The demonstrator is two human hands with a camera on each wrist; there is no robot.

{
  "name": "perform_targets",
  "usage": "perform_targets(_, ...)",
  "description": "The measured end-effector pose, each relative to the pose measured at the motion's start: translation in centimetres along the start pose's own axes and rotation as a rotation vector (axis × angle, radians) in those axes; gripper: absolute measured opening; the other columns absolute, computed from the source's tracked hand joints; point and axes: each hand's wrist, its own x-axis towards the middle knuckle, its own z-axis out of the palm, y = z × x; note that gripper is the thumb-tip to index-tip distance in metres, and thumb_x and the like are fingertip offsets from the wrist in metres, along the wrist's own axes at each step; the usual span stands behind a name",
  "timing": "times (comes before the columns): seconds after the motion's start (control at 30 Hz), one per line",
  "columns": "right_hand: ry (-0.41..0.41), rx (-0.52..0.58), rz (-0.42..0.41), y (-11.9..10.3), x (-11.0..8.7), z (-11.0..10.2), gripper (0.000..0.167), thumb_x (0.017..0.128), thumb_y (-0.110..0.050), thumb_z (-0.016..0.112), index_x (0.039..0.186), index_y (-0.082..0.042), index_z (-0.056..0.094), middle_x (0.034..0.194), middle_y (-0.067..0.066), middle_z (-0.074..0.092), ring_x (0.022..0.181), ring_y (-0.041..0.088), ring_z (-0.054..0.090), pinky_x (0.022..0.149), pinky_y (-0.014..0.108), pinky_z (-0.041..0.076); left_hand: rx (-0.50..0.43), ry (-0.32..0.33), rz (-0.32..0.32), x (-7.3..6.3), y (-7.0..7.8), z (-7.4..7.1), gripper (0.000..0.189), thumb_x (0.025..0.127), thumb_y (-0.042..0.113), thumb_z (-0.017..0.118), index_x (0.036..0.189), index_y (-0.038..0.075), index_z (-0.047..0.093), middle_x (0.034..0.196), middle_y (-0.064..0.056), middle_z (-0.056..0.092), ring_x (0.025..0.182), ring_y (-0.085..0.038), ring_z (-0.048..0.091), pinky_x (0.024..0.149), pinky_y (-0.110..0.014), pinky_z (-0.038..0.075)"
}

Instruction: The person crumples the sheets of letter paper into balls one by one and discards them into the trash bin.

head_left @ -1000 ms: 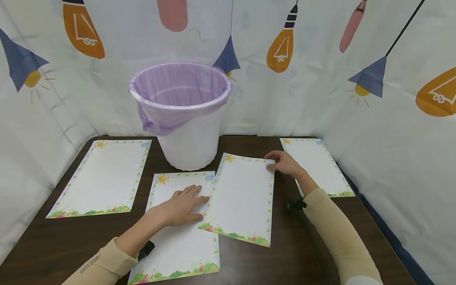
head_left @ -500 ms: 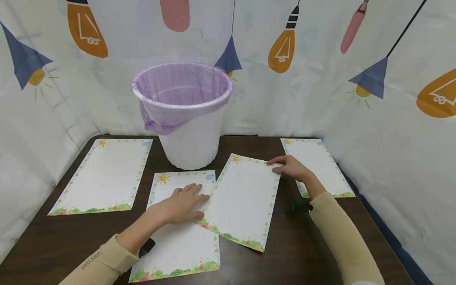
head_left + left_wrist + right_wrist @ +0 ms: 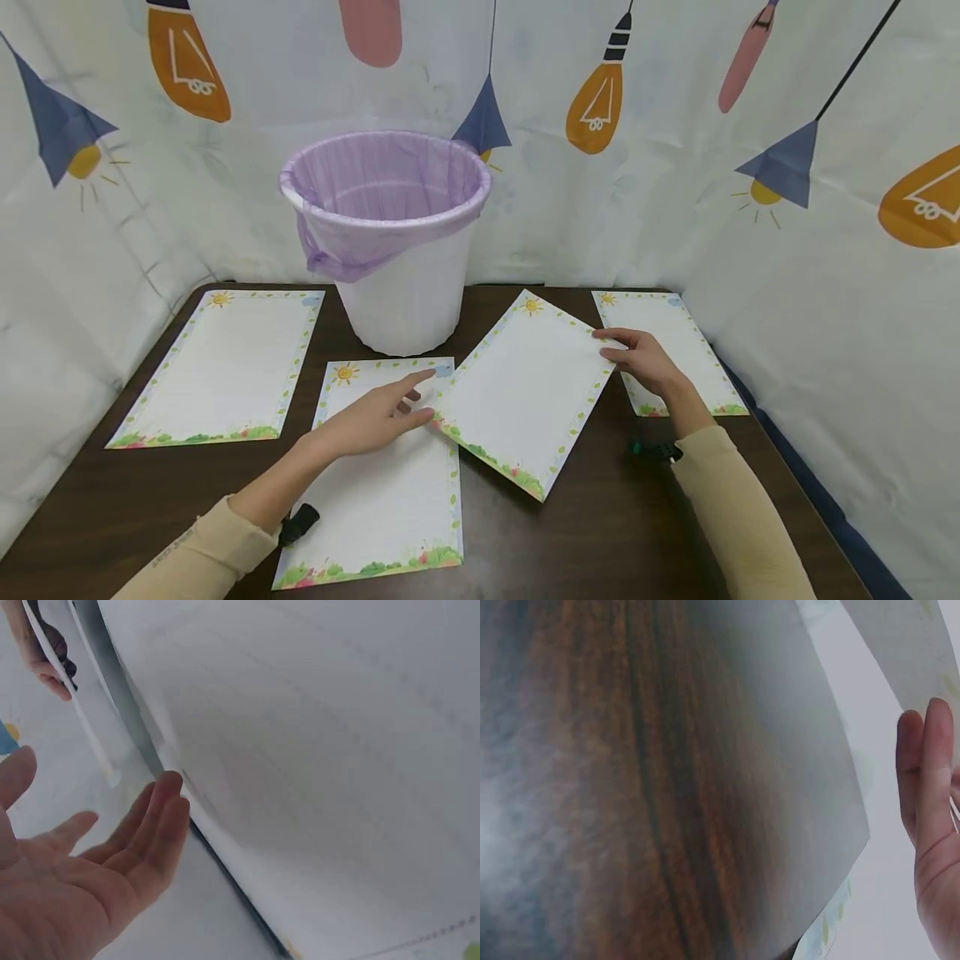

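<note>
The right hand [image 3: 641,362] pinches the tilted sheet [image 3: 528,392], which now swings further askew between the hands, apparently parting from the lower sheet [image 3: 382,508]. The left hand [image 3: 375,418] lifts from that one, fingers loose, any thumb contact unclear.

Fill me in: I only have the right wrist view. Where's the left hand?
Observer: The left hand is over the front sheet; touching it or not, I can't tell.
Operator: What's beyond that?
Observer: A white bin with a purple bag in it, upright on the table.
Operator: Far left?
Observer: A separate sheet, lying flat.
</note>
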Motion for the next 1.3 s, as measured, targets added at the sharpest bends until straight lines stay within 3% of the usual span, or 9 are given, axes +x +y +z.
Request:
perform_targets(0.17, 0.055, 0.063, -0.006, 0.5, -0.5, -0.1, 0.049, 0.103, -0.008, 0.063, 0.148, 0.007, 0.048, 0.158, 0.02, 0.037, 0.107, 0.013, 0.053, 0.08, 0.031, 0.049, -0.304, -0.033, -0.091, -0.2, 0.2, 0.1, 0.074, 0.105, 0.041, 0.059, 0.166, 0.028, 0.019, 0.149, -0.023, 0.046, 0.118, -0.034, 0.062, 0.091, -0.049, 0.053)
perform_targets(0.27, 0.07, 0.102, -0.001, 0.8, -0.7, 0.0, 0.05, 0.103, -0.007, 0.063, 0.148, 0.008, 0.046, 0.158, 0.019, 0.036, 0.101, 0.013, 0.054, 0.078, 0.028, 0.051, -0.504, -0.062, -0.073, -0.3, 0.0, 0.9, 0.072, 0.106, 0.033, 0.06, 0.165, 0.027, 0.019, 0.152, -0.025, 0.039, 0.122, -0.039, 0.06, 0.095, -0.048, 0.053)
perform_targets(0.4, 0.082, 0.125, -0.011, 1.1, -1.0, 0.1, 0.048, 0.103, -0.006, 0.063, 0.146, 0.01, 0.047, 0.158, 0.019, 0.035, 0.089, 0.012, 0.056, 0.076, 0.027, 0.052, -0.633, -0.089, -0.014, 0.1, -0.2, 2.3, 0.065, 0.107, 0.027, 0.06, 0.162, 0.016, 0.029, 0.157, -0.021, 0.035, 0.134, -0.041, 0.051, 0.099, -0.043, 0.053)
perform_targets(0.63, 0.112, 0.149, -0.071, 0.9, -1.0, 0.4, 0.048, 0.1, -0.004, 0.068, 0.143, 0.007, 0.05, 0.146, 0.008, 0.047, 0.09, 0.01, 0.06, 0.072, 0.03, 0.053, -0.666, -0.013, 0.003, 0.9, 0.5, 2.7, 0.057, 0.106, 0.025, 0.061, 0.155, 0.002, 0.041, 0.158, -0.024, 0.037, 0.119, -0.043, 0.063, 0.105, -0.05, 0.047)
perform_targets(0.77, 0.058, 0.145, -0.06, 0.5, -1.0, 0.5, 0.064, 0.097, -0.002, 0.07, 0.154, -0.003, 0.041, 0.143, 0.017, 0.043, 0.087, 0.011, 0.059, 0.068, 0.032, 0.054, -0.619, 0.095, -0.035, 1.0, 1.0, 2.6, 0.051, 0.103, 0.022, 0.066, 0.148, 0.002, 0.052, 0.145, -0.024, 0.054, 0.109, -0.038, 0.069, 0.106, -0.056, 0.044)
perform_targets(0.9, -0.053, 0.068, -0.064, 0.1, -1.4, 0.7, 0.069, 0.097, -0.004, 0.07, 0.158, -0.006, 0.037, 0.155, 0.026, 0.035, 0.098, 0.008, 0.061, 0.072, 0.037, 0.058, -0.566, 0.185, -0.093, 1.4, 1.1, 2.5, 0.043, 0.099, 0.021, 0.071, 0.136, 0.0, 0.063, 0.125, -0.02, 0.069, 0.1, -0.033, 0.073, 0.102, -0.053, 0.048)
perform_targets(1.07, -0.156, -0.024, -0.144, -0.6, -1.9, 1.4, 0.058, 0.101, -0.009, 0.066, 0.154, -0.001, 0.042, 0.148, 0.024, 0.049, 0.11, 0.021, 0.066, 0.085, 0.036, 0.058, -0.52, 0.271, -0.124, 2.1, 1.3, 2.1, 0.027, 0.094, 0.018, 0.078, 0.114, 0.001, 0.072, 0.111, -0.012, 0.074, 0.091, -0.032, 0.074, 0.084, -0.041, 0.054)
perform_targets(1.17, -0.157, -0.049, -0.192, -1.1, -2.0, 2.0, 0.051, 0.105, -0.015, 0.06, 0.152, -0.001, 0.045, 0.147, 0.014, 0.052, 0.123, 0.015, 0.058, 0.094, 0.027, 0.052, -0.489, 0.297, -0.133, 2.4, 1.4, 1.8, 0.02, 0.091, 0.013, 0.08, 0.107, 0.003, 0.072, 0.101, -0.009, 0.074, 0.087, -0.031, 0.073, 0.068, -0.034, 0.049)
perform_targets(1.3, -0.209, 0.062, -0.205, -1.6, -1.7, 2.9, 0.05, 0.113, -0.028, 0.045, 0.152, 0.003, 0.042, 0.152, 0.013, 0.047, 0.132, 0.013, 0.05, 0.1, 0.028, 0.049, -0.474, 0.287, -0.136, 2.6, 1.4, 1.5, 0.02, 0.091, 0.008, 0.077, 0.109, 0.005, 0.07, 0.092, -0.009, 0.074, 0.081, -0.028, 0.072, 0.055, -0.029, 0.038)
